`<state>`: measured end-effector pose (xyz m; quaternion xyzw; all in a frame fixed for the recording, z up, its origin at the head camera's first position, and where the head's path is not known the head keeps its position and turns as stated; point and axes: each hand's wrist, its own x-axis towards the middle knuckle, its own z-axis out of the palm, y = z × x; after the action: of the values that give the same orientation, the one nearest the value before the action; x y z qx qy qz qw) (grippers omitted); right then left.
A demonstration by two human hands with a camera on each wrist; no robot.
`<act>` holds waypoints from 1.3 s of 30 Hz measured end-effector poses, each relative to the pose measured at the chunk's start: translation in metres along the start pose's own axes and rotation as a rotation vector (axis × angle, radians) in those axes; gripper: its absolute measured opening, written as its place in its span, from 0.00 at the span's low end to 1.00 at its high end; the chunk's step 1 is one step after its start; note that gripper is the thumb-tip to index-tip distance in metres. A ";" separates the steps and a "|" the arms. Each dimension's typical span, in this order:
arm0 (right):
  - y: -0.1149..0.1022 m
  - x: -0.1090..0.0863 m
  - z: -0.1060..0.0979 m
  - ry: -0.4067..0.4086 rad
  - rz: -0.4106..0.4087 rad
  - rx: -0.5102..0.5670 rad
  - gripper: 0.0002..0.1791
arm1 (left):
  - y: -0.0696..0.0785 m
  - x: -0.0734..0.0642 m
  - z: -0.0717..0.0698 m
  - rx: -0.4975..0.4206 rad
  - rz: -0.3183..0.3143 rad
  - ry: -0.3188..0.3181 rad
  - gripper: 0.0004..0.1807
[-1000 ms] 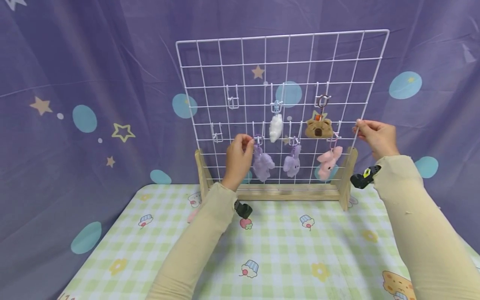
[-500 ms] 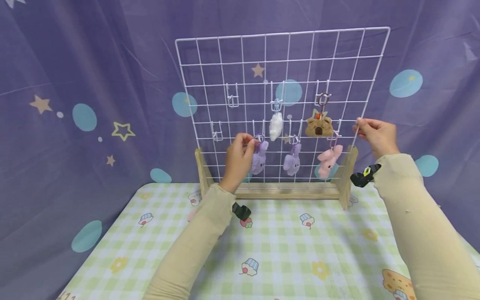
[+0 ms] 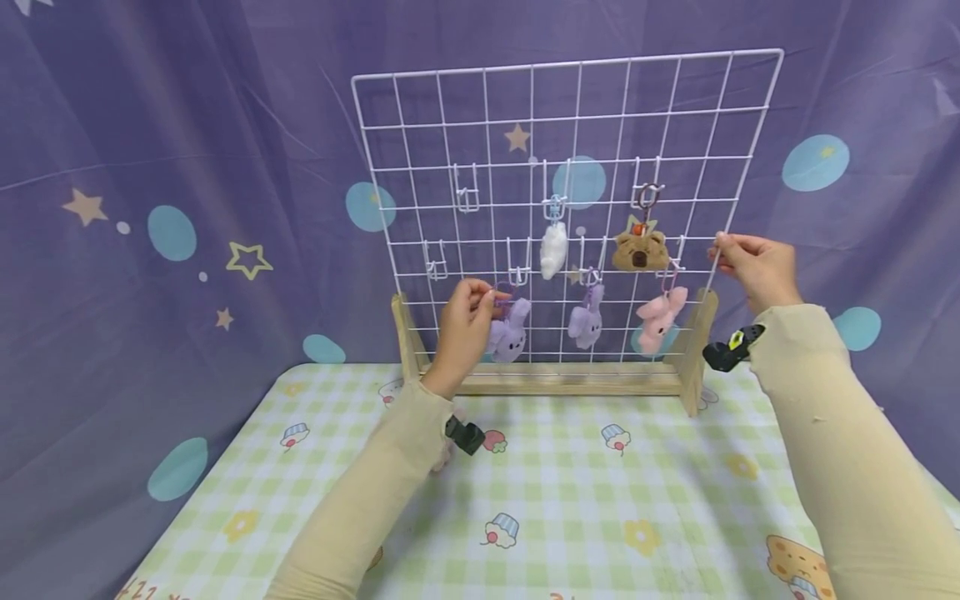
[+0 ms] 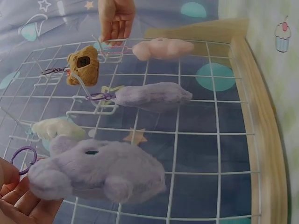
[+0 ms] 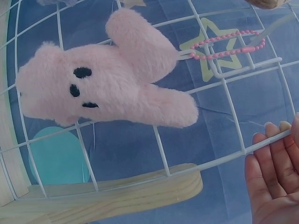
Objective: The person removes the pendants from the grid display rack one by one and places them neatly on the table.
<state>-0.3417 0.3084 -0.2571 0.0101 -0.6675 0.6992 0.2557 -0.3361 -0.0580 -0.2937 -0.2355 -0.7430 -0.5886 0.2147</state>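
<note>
My left hand [image 3: 467, 329] pinches the purple ring of a lilac plush bunny keychain [image 3: 512, 337]. The bunny dangles just in front of the white wire grid [image 3: 567, 64], with its ring lower than the wire hook [image 3: 519, 275]. Seen from the left wrist, the plush [image 4: 103, 170] lies past the fingertips and the ring shows at the thumb. With thumb and fingers, my right hand [image 3: 761, 267] grips the right edge wire of the grid. Beside that hand, a pink plush keychain [image 5: 93, 84] hangs by a pink bead chain [image 5: 229, 46].
On other hooks hang a white plush [image 3: 553, 250], a brown bear-head plush [image 3: 640, 252] and a second lilac bunny [image 3: 587, 323]. Two further hooks are at the grid's left, one the upper hook [image 3: 467, 200]. A wooden base [image 3: 570, 382] holds the grid on the checked tablecloth [image 3: 570, 475].
The lilac bunny's ring has come off its hook. My left hand has moved down and to the left with it. The right hand keeps its grip on the grid edge.
</note>
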 end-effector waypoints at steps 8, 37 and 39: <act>-0.001 0.001 0.000 0.001 -0.004 -0.041 0.12 | -0.008 -0.008 -0.010 -0.019 -0.062 -0.010 0.04; 0.002 -0.001 0.000 -0.002 -0.009 -0.005 0.10 | -0.057 -0.069 -0.051 -0.028 -0.311 -0.191 0.03; 0.002 0.000 0.000 0.002 -0.005 -0.021 0.10 | -0.058 -0.073 -0.054 -0.039 -0.342 -0.226 0.04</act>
<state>-0.3419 0.3085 -0.2588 0.0082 -0.6746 0.6915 0.2581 -0.3108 -0.1289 -0.3708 -0.1745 -0.7799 -0.6007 0.0224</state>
